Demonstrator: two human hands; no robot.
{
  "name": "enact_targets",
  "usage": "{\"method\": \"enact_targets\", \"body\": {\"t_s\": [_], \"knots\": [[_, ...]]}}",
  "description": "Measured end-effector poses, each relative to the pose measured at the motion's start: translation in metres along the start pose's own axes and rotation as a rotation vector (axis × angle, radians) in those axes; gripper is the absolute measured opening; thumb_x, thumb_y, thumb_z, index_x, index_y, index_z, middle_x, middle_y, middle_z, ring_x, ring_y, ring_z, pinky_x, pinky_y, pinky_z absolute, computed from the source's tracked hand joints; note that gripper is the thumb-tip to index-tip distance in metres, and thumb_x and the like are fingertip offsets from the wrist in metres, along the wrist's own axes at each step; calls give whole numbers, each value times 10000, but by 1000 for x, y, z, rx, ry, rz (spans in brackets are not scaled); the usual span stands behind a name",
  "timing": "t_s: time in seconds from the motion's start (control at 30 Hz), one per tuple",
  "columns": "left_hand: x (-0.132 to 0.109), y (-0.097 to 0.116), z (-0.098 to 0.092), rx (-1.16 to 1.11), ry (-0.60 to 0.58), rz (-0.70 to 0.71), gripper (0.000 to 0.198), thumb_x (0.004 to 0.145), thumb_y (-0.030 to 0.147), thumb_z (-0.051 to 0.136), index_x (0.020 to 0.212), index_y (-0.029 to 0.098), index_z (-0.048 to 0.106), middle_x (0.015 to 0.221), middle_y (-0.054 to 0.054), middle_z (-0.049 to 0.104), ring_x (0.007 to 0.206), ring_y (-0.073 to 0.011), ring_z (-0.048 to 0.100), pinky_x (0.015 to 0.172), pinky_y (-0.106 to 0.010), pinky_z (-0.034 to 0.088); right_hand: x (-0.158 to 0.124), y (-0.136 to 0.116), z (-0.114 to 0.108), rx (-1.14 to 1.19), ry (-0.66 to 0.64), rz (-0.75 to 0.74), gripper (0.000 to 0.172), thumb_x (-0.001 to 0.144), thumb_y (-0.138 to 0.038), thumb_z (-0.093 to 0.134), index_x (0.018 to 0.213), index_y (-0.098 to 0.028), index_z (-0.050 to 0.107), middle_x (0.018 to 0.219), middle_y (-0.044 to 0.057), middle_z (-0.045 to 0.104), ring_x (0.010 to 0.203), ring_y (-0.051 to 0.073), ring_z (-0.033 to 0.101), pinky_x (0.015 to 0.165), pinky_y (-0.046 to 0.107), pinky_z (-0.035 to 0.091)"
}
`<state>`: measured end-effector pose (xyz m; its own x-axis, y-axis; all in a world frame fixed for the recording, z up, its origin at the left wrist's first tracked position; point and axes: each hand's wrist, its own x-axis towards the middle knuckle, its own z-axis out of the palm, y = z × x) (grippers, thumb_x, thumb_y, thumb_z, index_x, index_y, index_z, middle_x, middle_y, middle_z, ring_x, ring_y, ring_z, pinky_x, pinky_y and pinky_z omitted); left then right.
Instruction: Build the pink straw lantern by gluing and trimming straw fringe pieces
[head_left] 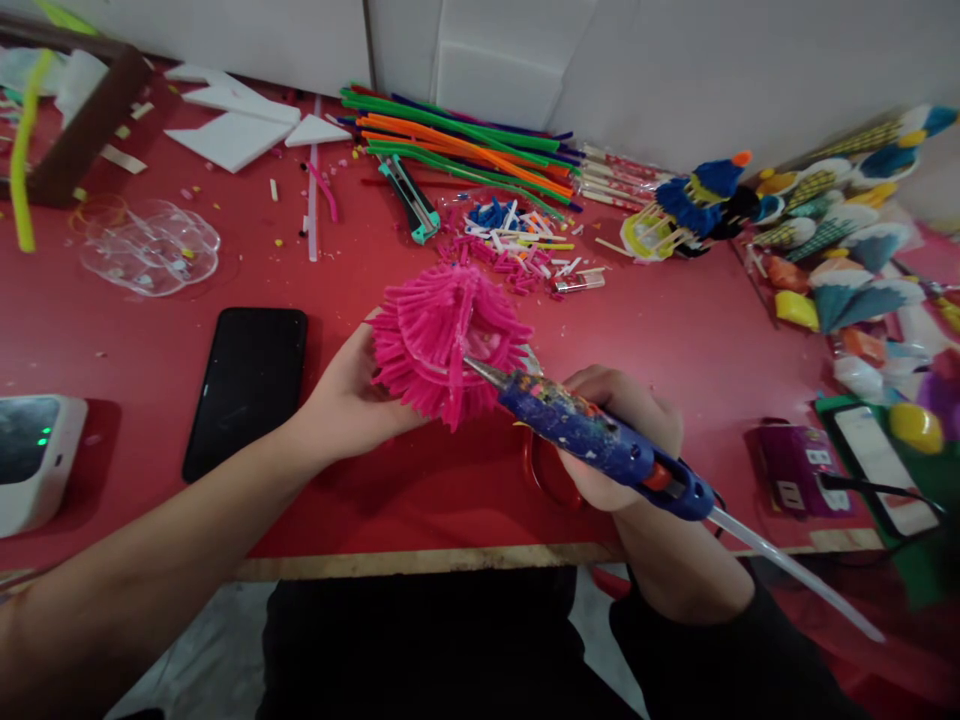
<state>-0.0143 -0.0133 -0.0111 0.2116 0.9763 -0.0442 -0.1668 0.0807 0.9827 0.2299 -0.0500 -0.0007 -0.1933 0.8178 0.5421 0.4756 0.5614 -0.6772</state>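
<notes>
My left hand (pixel 360 392) is closed around the side of a bright pink craft piece (pixel 420 335) made of fuzzy pipe-cleaner strips fanned in layers, with its fingers partly hidden behind it. In my right hand (pixel 630 410) is a blue, paint-specked hot glue gun (pixel 577 425). Its metal nozzle points left and touches, or nearly touches, the middle of the pink piece. A long clear glue stick (pixel 795 570) sticks out of the gun's back end. Below the right hand shows a red loop (pixel 536 470), partly hidden; I cannot tell what it belongs to.
A black phone (pixel 246 390) lies left of my left hand. Behind the pink piece are pipe cleaners (pixel 465 145), a utility knife (pixel 411 200), cut scraps (pixel 510 240) and a lighter (pixel 579 282). Finished figures (pixel 697 200) stand at right, near a purple box (pixel 802 470).
</notes>
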Motion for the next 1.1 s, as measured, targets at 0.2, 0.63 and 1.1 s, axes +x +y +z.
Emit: {"method": "enact_targets", "body": {"t_s": [0.2, 0.63, 1.1], "knots": [[0, -2, -1, -23, 18, -2, 668, 496, 262, 992, 1055, 252, 626, 1203, -84, 768, 1188, -356, 731, 1072, -504, 585, -1, 1, 0, 11, -1, -8, 131, 828, -188, 635, 762, -261, 549, 678, -47, 605, 593, 120, 618, 533, 253, 467], [3, -12, -6, 18, 103, 169, 733, 561, 345, 1016, 1173, 231, 627, 1296, -87, 738, 1261, -314, 685, 1167, -493, 530, 0, 1, 0, -42, 78, 33, 163, 819, -250, 664, 751, -262, 516, 657, -44, 576, 565, 120, 573, 498, 261, 432], [12, -27, -21, 204, -11, 538, 697, 693, 270, 940, 1290, 165, 596, 1170, -88, 783, 1025, -175, 797, 882, -280, 664, 2, 0, 3, -186, 185, 100, 165, 753, -242, 633, 672, -248, 489, 526, -74, 451, 431, 96, 406, 427, 264, 325]]}}
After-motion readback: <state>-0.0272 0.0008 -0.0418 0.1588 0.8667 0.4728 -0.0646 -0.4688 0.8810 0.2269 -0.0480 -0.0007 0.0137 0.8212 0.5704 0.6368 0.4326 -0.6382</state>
